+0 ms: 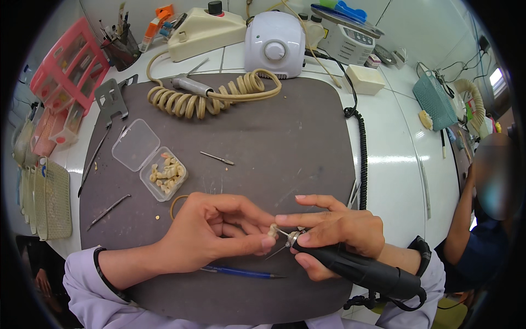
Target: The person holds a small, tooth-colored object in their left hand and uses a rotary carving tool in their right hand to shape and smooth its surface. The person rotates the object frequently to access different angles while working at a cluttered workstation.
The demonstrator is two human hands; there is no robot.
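Observation:
Between the thumb and fingertips of my left hand (200, 230) is a small cream-coloured dental crown (272, 230). My right hand (345, 227) grips a black dental handpiece (364, 268), its thin bur tip pointing left at the crown. The tip looks to be touching the crown or very close to it. The right index finger stretches over to the left fingertips. Below both hands, a blue pen-like tool (241, 272) lies on the grey mat (274, 153). Beyond my left hand sits a clear lidded box (143, 178), its lid up, with several tooth-coloured pieces (170, 172) inside.
A loose bur (217, 158) and a thin metal tool (108, 212) lie on the mat. Along the back are a coiled beige hose (189, 104) and a white control unit (274, 46). Pink drawers (74, 63) stand at left; a person (476, 241) sits at right.

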